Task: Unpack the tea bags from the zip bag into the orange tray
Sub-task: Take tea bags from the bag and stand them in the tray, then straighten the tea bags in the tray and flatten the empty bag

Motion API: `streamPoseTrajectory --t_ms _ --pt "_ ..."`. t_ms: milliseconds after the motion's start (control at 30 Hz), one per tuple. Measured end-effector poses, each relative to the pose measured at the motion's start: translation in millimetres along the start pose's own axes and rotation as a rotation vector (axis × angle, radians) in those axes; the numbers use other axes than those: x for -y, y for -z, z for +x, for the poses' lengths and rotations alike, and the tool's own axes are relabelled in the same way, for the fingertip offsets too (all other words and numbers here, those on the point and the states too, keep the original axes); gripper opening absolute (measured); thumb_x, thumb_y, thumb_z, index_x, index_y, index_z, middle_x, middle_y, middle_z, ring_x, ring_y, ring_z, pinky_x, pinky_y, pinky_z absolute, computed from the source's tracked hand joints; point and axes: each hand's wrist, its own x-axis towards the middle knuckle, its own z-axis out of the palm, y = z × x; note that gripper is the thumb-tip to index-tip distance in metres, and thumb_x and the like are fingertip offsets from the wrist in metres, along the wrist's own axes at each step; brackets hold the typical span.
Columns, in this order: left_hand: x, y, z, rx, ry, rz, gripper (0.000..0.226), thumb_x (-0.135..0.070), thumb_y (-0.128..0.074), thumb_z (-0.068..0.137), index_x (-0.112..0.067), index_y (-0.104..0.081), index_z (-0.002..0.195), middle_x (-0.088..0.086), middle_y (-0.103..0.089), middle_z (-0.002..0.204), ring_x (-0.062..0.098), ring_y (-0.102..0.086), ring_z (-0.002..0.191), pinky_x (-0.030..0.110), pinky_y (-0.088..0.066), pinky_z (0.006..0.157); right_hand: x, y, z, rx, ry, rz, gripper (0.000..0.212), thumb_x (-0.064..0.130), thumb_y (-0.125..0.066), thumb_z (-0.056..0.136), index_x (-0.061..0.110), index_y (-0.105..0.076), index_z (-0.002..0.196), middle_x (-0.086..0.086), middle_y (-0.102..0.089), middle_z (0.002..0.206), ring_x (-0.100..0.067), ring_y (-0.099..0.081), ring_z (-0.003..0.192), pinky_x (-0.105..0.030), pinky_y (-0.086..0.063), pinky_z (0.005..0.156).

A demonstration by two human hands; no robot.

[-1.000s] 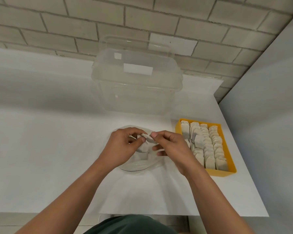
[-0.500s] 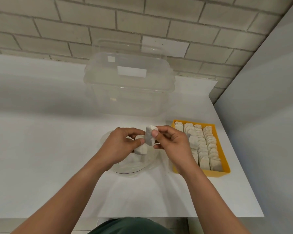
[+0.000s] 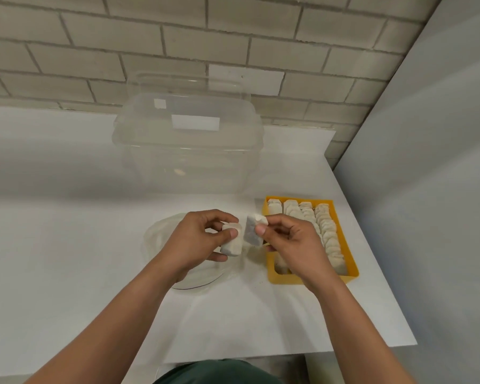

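Observation:
My left hand (image 3: 197,239) grips a small stack of pale tea bags (image 3: 232,241) above the clear zip bag (image 3: 161,236), which lies flat on the white table. My right hand (image 3: 291,242) pinches a single tea bag (image 3: 252,231) by its top, just right of the stack and apart from it. The orange tray (image 3: 349,264) stands to the right, partly behind my right hand, and holds several rows of upright tea bags (image 3: 324,225).
A large clear plastic box with a lid (image 3: 187,137) stands behind the hands near the brick wall. A grey wall runs along the table's right edge (image 3: 377,259). The table's front edge (image 3: 288,353) lies close to my body.
My right hand has pulled one tea bag away from the stack in my left hand and moved it slightly right. The view has shifted a little.

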Motion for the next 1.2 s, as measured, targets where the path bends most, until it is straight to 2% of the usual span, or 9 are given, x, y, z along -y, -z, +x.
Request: streamPoseTrajectory --t_ms 200,300,467,600,767,833,933,1033,1200 --pt "-2.0 -13.1 1.2 -0.073 -0.007 -0.137 0.018 -0.005 -0.077 0.091 -0.018 -0.078 0.103 0.008 -0.062 0.088 0.021 -0.07 0.082 0.038 -0.065 0.073 -19.5 72.2 16.3 -0.303 -0.064 -0.025 0.009 0.022 -0.073 0.096 0.023 -0.08 0.1 0.004 -0.077 0.094 -0.014 -0.075 0.078 -0.038 -0.062 0.086" --pt "-3.0 -21.2 0.3 -0.082 -0.021 -0.13 0.019 -0.005 -0.075 0.092 -0.021 -0.079 0.103 0.013 -0.07 0.1 0.026 -0.074 0.089 0.041 -0.066 0.075 -35.8 103.7 29.0 -0.359 -0.11 -0.011 0.013 0.018 -0.069 0.098 0.024 -0.079 0.096 0.002 -0.076 0.088 -0.016 -0.073 0.078 -0.037 -0.063 0.083" --pt "-4.3 -34.5 -0.8 -0.105 -0.042 -0.136 0.018 -0.006 -0.073 0.094 -0.021 -0.079 0.102 0.008 -0.073 0.102 0.019 -0.075 0.09 0.042 -0.066 0.078 -47.0 127.3 50.9 -0.308 -0.262 -0.041 0.01 0.008 -0.069 0.096 0.012 -0.073 0.104 -0.006 -0.072 0.081 -0.015 -0.065 0.072 -0.025 -0.058 0.059" --pt "-3.8 -42.1 -1.4 -0.094 -0.038 -0.16 0.021 -0.002 -0.07 0.095 -0.018 -0.077 0.107 0.013 -0.072 0.105 0.029 -0.076 0.094 0.04 -0.065 0.08 -59.2 128.3 73.0 -0.202 -0.35 -0.156 0.017 0.005 -0.065 0.097 0.008 -0.069 0.113 -0.009 -0.068 0.083 -0.017 -0.062 0.067 -0.027 -0.054 0.056" --pt "-1.2 -49.0 -4.2 -0.104 -0.021 -0.148 0.024 -0.001 -0.072 0.094 -0.019 -0.076 0.109 0.014 -0.073 0.105 0.03 -0.078 0.091 0.038 -0.064 0.084 -79.7 121.3 97.2 -0.284 -0.199 -0.744 0.013 0.023 -0.066 0.094 0.021 -0.076 0.103 -0.002 -0.076 0.096 -0.026 -0.071 0.086 -0.039 -0.06 0.081" --pt "0.3 -51.4 -4.8 -0.117 -0.017 -0.149 0.024 -0.002 -0.072 0.093 -0.02 -0.077 0.108 0.016 -0.073 0.105 0.032 -0.077 0.092 0.039 -0.064 0.085 -82.3 117.2 99.7 -0.327 -0.158 -0.871 0.014 0.026 -0.063 0.096 0.021 -0.076 0.098 -0.004 -0.075 0.096 -0.029 -0.068 0.089 -0.034 -0.054 0.077" --pt "0.8 -56.0 -5.7 -0.137 -0.018 -0.155 0.022 -0.003 -0.073 0.093 -0.02 -0.077 0.106 0.016 -0.072 0.103 0.031 -0.076 0.094 0.038 -0.064 0.085 -86.8 113.7 102.1 -0.354 -0.144 -0.948 0.014 0.026 -0.06 0.097 0.019 -0.073 0.098 -0.009 -0.073 0.098 -0.032 -0.066 0.09 -0.032 -0.045 0.071" --pt "-0.4 -61.4 -5.9 -0.165 -0.021 -0.148 0.021 -0.004 -0.073 0.093 -0.021 -0.077 0.104 0.012 -0.073 0.095 0.029 -0.077 0.091 0.041 -0.064 0.085 -85.3 110.7 100.8 -0.351 -0.129 -0.965 0.012 0.024 -0.06 0.096 0.018 -0.07 0.099 -0.01 -0.072 0.097 -0.032 -0.065 0.087 -0.033 -0.047 0.072" --pt "-2.3 -68.9 -3.1 -0.198 -0.03 -0.12 0.02 -0.008 -0.076 0.092 -0.024 -0.076 0.105 0.006 -0.077 0.089 0.025 -0.077 0.086 0.043 -0.065 0.083 -60.9 113.4 79.3 -0.371 -0.03 -0.761 0.009 0.027 -0.067 0.094 0.022 -0.071 0.1 0.003 -0.074 0.094 -0.019 -0.067 0.091 -0.036 -0.055 0.087"
